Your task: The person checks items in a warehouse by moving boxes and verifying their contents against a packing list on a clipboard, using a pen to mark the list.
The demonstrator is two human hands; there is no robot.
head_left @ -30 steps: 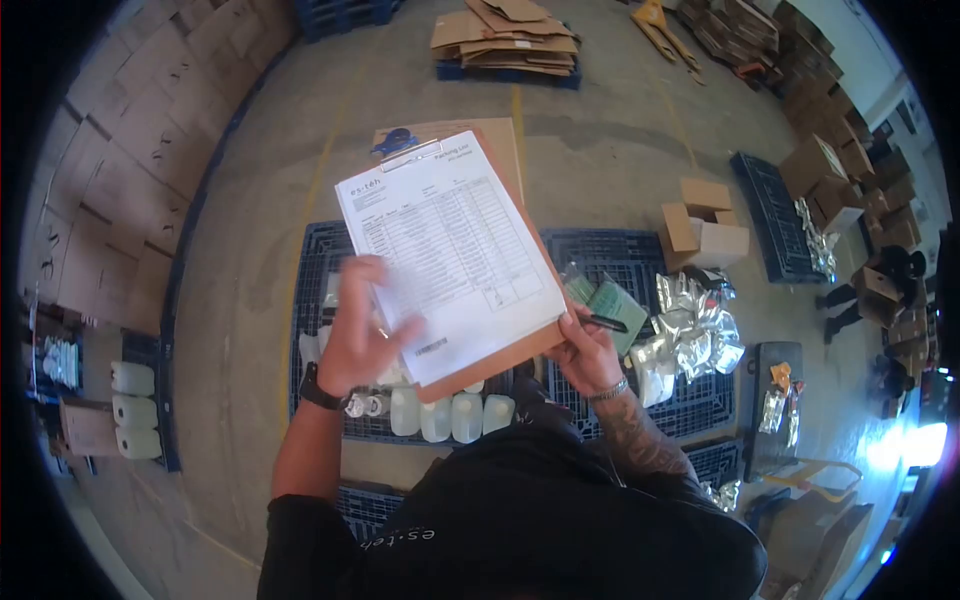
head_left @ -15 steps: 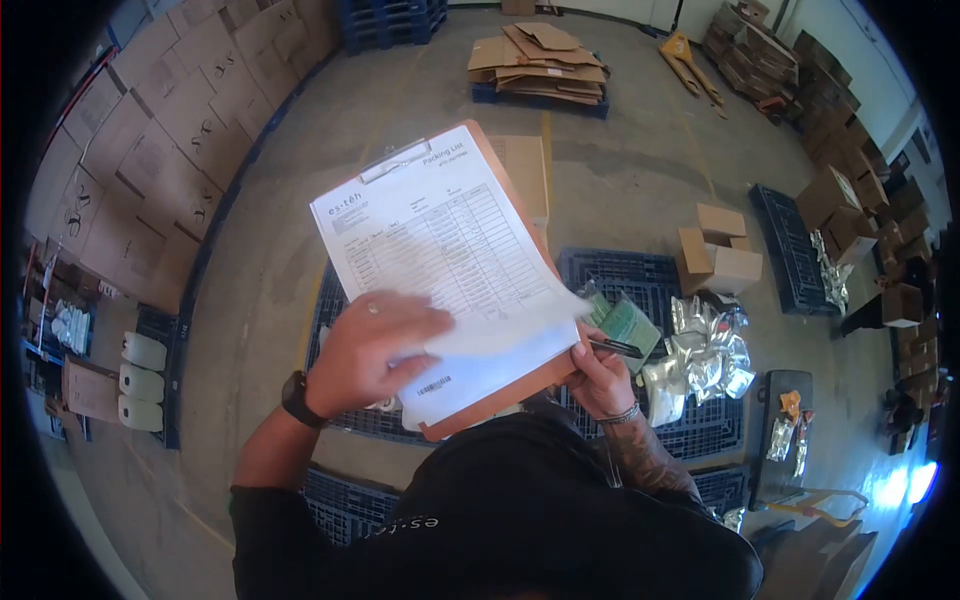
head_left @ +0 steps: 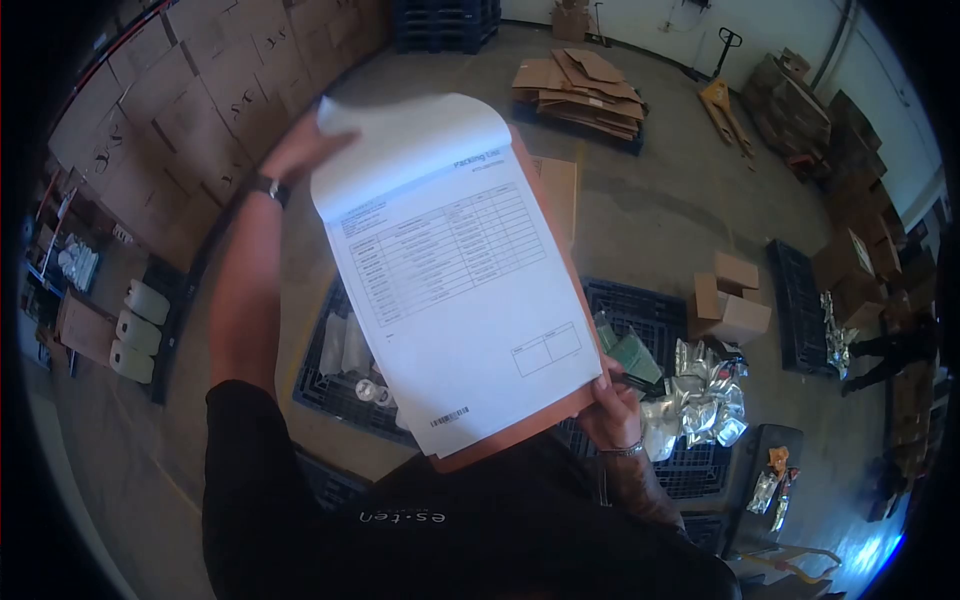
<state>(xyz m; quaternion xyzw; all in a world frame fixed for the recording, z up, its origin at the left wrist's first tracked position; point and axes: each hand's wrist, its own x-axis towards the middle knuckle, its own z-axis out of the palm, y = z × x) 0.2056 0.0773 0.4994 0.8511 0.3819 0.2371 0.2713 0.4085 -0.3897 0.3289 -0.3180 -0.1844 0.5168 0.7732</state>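
Note:
A brown clipboard [head_left: 512, 432] is tilted in front of me, with packing-list sheets on it. My right hand [head_left: 608, 412] grips its lower right edge, thumb over the front. A dark pen [head_left: 632, 382] sticks out beside that hand. At the upper left, my left hand [head_left: 305, 150] holds the raised top sheet [head_left: 415, 135], which curls over the board's top; some of its fingers are blurred or hidden. Below it lies the exposed page [head_left: 470, 340], showing a printed table, a small two-column box and a barcode.
Blue pallets [head_left: 640, 300] lie on the floor under the clipboard, with silver pouches [head_left: 705, 400], green packets [head_left: 632, 355] and an open carton [head_left: 735, 300]. Stacked boxes [head_left: 240, 90] line the left, near white jugs [head_left: 137, 330]. Flattened cardboard [head_left: 580, 85] and a yellow pallet jack [head_left: 722, 110] stand farther back.
My left hand has moved up and away, lifting the top sheet over the clipboard's head and exposing the page beneath. The right hand still grips the clipboard. The view has shifted slightly.

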